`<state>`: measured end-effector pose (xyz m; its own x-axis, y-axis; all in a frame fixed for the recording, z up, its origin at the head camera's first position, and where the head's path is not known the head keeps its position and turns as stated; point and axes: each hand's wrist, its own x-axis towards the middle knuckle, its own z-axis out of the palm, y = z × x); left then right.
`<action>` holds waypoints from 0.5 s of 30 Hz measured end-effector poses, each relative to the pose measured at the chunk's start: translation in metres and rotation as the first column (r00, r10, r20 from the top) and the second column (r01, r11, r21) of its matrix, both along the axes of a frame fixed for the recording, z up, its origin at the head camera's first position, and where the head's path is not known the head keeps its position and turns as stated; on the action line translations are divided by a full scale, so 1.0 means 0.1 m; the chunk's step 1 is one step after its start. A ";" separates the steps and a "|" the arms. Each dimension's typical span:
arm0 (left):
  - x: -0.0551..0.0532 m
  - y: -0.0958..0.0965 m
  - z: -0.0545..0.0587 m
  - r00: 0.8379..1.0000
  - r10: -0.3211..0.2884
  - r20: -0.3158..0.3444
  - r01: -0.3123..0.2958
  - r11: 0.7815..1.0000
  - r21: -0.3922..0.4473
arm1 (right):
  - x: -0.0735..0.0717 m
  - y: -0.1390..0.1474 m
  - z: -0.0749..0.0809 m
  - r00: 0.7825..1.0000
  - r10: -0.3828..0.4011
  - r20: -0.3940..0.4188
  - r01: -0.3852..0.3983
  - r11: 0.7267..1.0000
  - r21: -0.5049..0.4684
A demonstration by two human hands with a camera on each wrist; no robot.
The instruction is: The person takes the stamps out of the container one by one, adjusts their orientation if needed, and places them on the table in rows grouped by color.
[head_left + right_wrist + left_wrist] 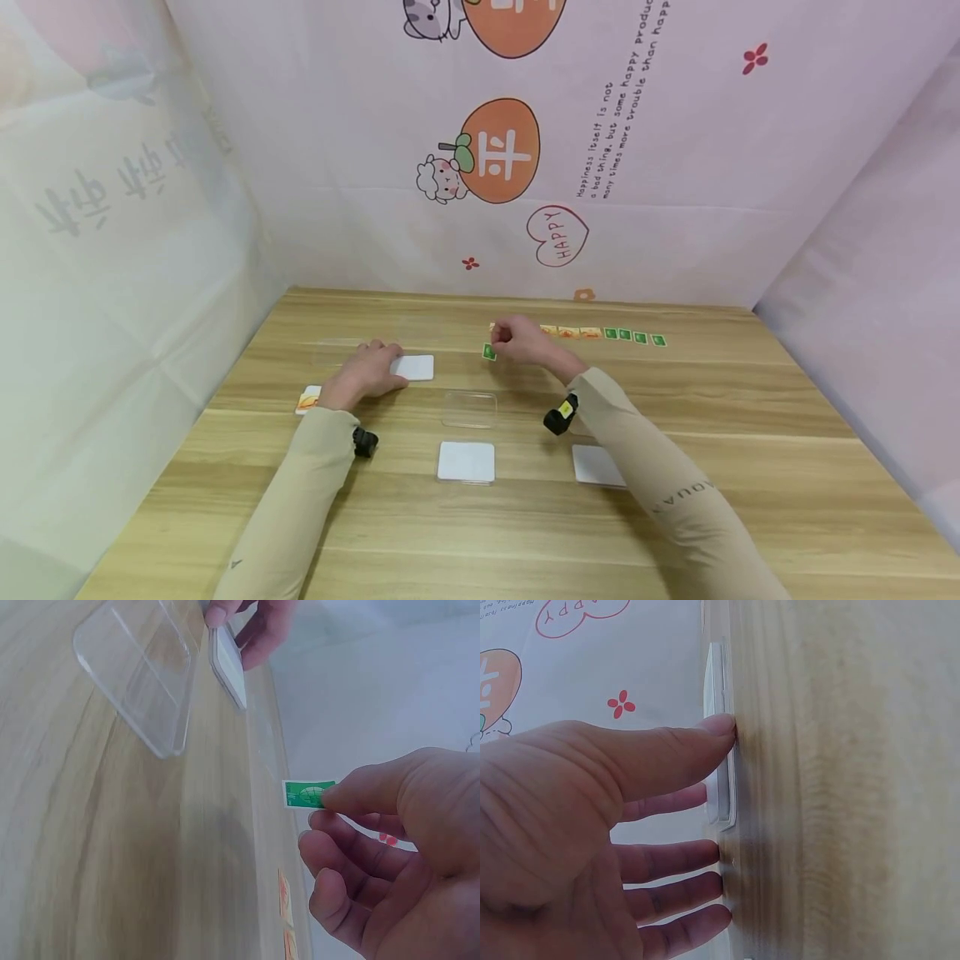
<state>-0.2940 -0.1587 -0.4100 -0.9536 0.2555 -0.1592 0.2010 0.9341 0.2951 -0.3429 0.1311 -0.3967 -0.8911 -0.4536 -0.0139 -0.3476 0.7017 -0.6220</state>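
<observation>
- We face a printed cloth (pixel 675 217) behind a wooden table (pixel 465 537).
- The left hand (pixel 369 371) pinches the white stack (pixel 416 367) between thumb and fingers; we judge a sideways push could skid it.
- Right of the white stack, the right hand (pixel 523 342) pinches the green card (pixel 302 794) by one end, so it could slip.
- Left wrist view gives us the white stack's layered edge, right wrist view the green card's pale drawing; head view shows neither clearly.
</observation>
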 end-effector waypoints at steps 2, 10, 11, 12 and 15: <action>0.00 0.00 0.00 1.000 -0.002 -0.001 0.002 1.000 -0.003 | 0.00 0.05 0.00 1.000 -0.014 0.018 0.014 1.000 -0.006; 0.01 0.01 0.00 1.000 0.004 -0.001 -0.004 1.000 0.003 | 0.02 0.20 0.03 0.998 -0.042 0.052 0.044 0.999 -0.029; 0.01 0.01 0.00 1.000 0.007 -0.001 -0.007 1.000 0.004 | 0.02 0.22 0.02 0.998 -0.043 0.052 0.045 0.999 -0.032; 0.01 0.01 -0.01 1.000 0.006 -0.002 -0.006 1.000 0.003 | 0.02 0.24 0.02 0.998 -0.043 0.053 0.045 0.998 -0.035; 0.01 0.01 -0.01 1.000 0.005 -0.004 -0.005 1.000 0.003 | 0.03 0.29 0.01 0.998 -0.045 0.051 0.047 0.998 -0.044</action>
